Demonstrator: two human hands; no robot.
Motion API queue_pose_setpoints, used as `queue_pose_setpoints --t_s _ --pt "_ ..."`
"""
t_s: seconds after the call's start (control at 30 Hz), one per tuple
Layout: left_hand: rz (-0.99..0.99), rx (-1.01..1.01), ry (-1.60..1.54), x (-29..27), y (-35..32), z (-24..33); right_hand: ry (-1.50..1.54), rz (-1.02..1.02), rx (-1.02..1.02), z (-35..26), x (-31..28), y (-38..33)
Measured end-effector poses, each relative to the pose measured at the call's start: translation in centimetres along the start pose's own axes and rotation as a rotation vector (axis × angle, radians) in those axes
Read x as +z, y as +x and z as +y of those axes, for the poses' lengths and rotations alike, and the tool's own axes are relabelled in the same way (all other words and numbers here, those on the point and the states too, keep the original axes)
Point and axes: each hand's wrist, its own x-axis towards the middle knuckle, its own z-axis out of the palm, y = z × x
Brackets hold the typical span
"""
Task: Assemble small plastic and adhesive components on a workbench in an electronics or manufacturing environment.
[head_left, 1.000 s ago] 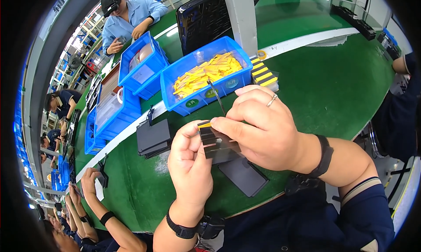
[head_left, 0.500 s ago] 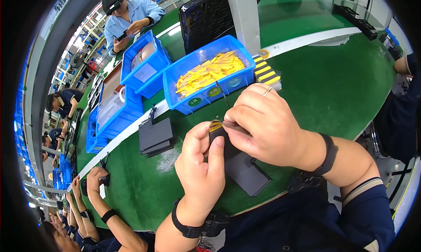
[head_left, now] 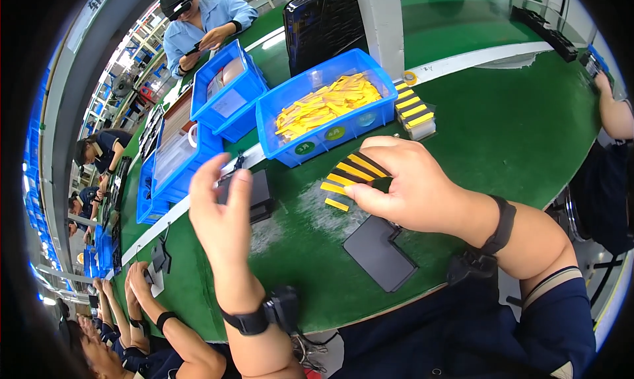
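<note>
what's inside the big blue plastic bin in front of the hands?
The big blue plastic bin holds a loose heap of flat yellow strips, filling most of its floor. Whatever lies beneath the heap is covered. The right hand holds a black block carrying similar strips.

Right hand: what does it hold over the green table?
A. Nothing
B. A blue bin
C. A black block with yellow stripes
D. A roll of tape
C: the right hand grips a black block with yellow stripes above the green table, while the left hand is raised, open and empty.
</note>
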Motion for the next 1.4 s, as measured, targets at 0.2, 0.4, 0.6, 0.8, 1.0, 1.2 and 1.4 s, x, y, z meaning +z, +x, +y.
queue_pose_setpoints --t_s 0.2,0.4,0.6,0.8,1.0,1.2,1.4 --pt "-0.366 0.247 -0.422 1.4 -3.1 5.7 0.095 -0.142 0.051 -0.2 -0.8 0.3" --pt "-0.620 -0.426 -0.976 2.9 -3.5 4.5 0.171 0.081 0.060 0.1 -0.4 0.0" --pt "-0.561 0.192 0.144 4.7 -4.1 4.3 0.201 0.242 0.193 0.4 -0.6 0.3" --pt "-0.875 0.355 0.217 1.5 -6.5 10.2 0.067 0.234 -0.049 0.2 0.0 0.1" --pt "-0.809 0.380 0.072 2.6 -6.3 8.7 0.039 0.269 -0.109 0.5 0.2 -0.1" --pt "-0.714 0.388 0.095 2.0 -7.0 9.8 0.047 0.262 -0.120 0.3 0.2 0.0" --pt "-0.623 -0.320 -0.744 2.6 -5.4 7.3 0.077 0.267 -0.148 0.3 0.3 0.0"
